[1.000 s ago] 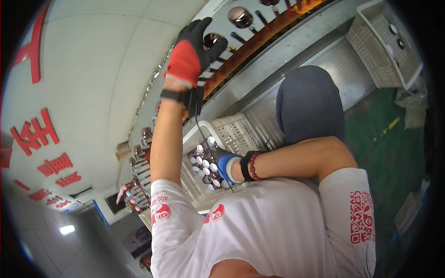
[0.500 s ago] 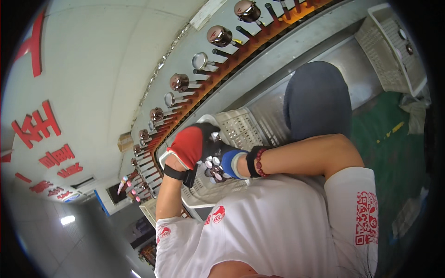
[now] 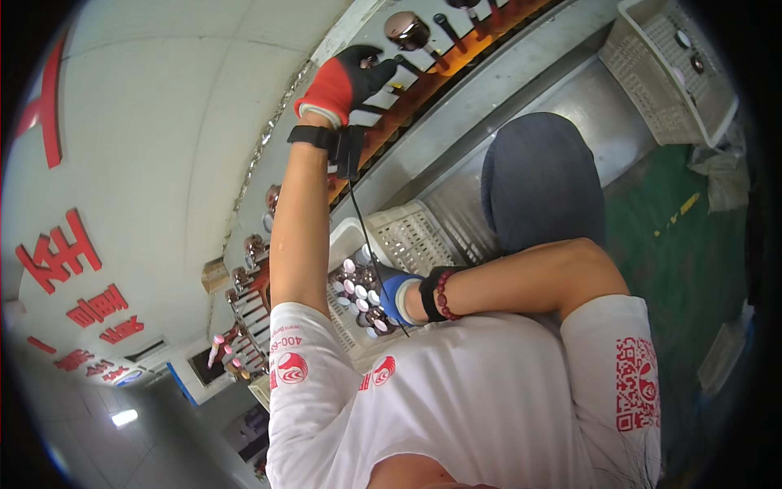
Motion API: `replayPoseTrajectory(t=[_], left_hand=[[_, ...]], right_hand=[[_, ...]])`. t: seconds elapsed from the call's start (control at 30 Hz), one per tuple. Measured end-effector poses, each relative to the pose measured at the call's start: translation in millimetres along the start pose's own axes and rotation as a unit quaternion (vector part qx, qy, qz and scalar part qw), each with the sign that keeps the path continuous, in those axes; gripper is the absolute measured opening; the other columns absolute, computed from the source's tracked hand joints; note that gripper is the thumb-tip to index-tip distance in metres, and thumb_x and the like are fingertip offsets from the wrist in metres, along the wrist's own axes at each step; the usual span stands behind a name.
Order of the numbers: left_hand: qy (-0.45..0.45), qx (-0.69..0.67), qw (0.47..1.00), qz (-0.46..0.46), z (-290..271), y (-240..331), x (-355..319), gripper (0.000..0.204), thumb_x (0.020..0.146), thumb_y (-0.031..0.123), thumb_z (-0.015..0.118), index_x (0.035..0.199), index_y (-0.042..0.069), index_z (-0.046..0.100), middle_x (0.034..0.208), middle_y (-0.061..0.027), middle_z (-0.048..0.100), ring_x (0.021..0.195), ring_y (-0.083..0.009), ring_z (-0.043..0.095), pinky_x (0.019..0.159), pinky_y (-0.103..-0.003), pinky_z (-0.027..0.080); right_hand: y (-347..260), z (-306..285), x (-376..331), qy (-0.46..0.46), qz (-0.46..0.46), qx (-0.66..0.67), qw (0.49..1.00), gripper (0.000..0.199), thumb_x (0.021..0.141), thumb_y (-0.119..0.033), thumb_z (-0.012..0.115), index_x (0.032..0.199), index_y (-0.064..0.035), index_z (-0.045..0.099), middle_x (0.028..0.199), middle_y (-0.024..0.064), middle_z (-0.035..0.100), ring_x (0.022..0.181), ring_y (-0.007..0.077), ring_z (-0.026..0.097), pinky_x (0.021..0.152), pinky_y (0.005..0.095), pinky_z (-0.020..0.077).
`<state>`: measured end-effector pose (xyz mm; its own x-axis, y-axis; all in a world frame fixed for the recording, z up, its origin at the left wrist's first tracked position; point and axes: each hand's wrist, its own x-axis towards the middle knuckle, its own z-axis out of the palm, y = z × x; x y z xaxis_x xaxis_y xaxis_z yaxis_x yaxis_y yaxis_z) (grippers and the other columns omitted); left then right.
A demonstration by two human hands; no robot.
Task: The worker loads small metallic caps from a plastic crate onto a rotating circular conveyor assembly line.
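My left hand (image 3: pixel 350 81), in a red and black glove, is raised to the orange conveyor track. Its fingers are closed around a shiny round metal cap (image 3: pixel 371 62) at one of the spindles, mostly hidden by the glove. My right hand (image 3: pixel 396 295), in a blue glove, is low at a pale plastic crate (image 3: pixel 352 342). Inside it lie several small round caps (image 3: pixel 350 287), some white-topped, some dark and shiny. The right fingers are hidden behind the glove's back and wrist. Beyond the left hand, a coppery round cap (image 3: pixel 407 31) sits on its spindle.
The curved orange track (image 3: pixel 452 61) carries several dark spindles, some with caps. A thin black cable (image 3: pixel 364 228) hangs from the left wrist. A dark grey rounded form (image 3: pixel 544 181) stands beside the right arm. Another crate (image 3: pixel 664 90) is at upper right, above green floor (image 3: pixel 652 236).
My left hand has left the crate and reached up and forward to a cap on the track. My right hand has stayed at the crate. The view has shifted slightly.
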<state>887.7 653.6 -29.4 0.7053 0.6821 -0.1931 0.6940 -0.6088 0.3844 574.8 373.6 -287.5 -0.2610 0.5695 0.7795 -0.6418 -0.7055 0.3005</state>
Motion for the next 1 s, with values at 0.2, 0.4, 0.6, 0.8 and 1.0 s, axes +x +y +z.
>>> replayPoseTrajectory(t=[0.2, 0.4, 0.6, 0.8, 1.0], left_hand=[[0.144, 0.287, 0.912, 0.255, 7.1, -30.2, -113.9, 0.030, 0.087, 0.027, 0.077, 0.109, 0.006, 0.076, 0.099, -0.0143, 0.074, 0.084, -0.0381, 0.072, 0.073, -0.043, 0.057], [-0.134, 0.054, 0.989, -0.038, 1.4, -24.1, -281.7, 0.033, 0.086, 0.019, 0.080, 0.116, 0.006, 0.075, 0.099, -0.0174, 0.074, 0.085, -0.0353, 0.072, 0.075, -0.041, 0.058], [-0.136, 0.030, 0.990, 0.037, -6.7, -23.3, -281.7, 0.029, 0.094, 0.018, 0.075, 0.120, 0.006, 0.075, 0.108, -0.0183, 0.076, 0.090, -0.0298, 0.076, 0.080, -0.038, 0.059], [0.100, -0.100, 0.986, 0.088, -15.9, 23.0, -121.2, 0.046, 0.091, 0.025, 0.078, 0.131, 0.003, 0.068, 0.122, -0.0237, 0.072, 0.101, -0.0393, 0.073, 0.087, -0.044, 0.060], [0.043, -0.002, 0.998, 0.047, -11.9, -35.8, -21.9, 0.077, 0.081, 0.048, 0.085, 0.138, 0.000, 0.063, 0.101, -0.0198, 0.078, 0.097, -0.0369, 0.075, 0.088, -0.040, 0.059]], right_hand=[[-18.5, 127.0, 48.7, -0.009, 0.159, -0.823, 0.546, 0.027, 0.098, -0.059, 0.049, 0.103, -0.0339, 0.058, 0.093, -0.0066, 0.054, 0.092, 0.0213, 0.051, 0.079, 0.0462, 0.0364], [-19.9, 141.2, 70.3, -0.135, 0.492, -0.857, 0.073, 0.043, 0.103, -0.053, 0.044, 0.143, -0.0418, 0.057, 0.150, -0.0081, 0.056, 0.145, 0.0188, 0.044, 0.119, 0.0608, 0.0270], [-10.9, 96.0, 41.4, -0.091, 0.529, -0.828, 0.166, 0.040, 0.102, -0.044, 0.049, 0.141, -0.0369, 0.057, 0.152, -0.0071, 0.052, 0.144, 0.0182, 0.046, 0.121, 0.0554, 0.0300], [-64.4, 224.2, 99.6, -0.058, 0.556, -0.806, 0.194, 0.042, 0.093, -0.069, 0.045, 0.113, -0.0334, 0.058, 0.115, -0.0036, 0.061, 0.116, 0.0236, 0.055, 0.098, 0.0487, 0.0371], [-65.4, 250.1, 110.3, -0.120, 0.524, -0.837, 0.103, 0.042, 0.098, -0.062, 0.044, 0.129, -0.0370, 0.056, 0.135, -0.0060, 0.057, 0.132, 0.0234, 0.048, 0.108, 0.0580, 0.0309]])
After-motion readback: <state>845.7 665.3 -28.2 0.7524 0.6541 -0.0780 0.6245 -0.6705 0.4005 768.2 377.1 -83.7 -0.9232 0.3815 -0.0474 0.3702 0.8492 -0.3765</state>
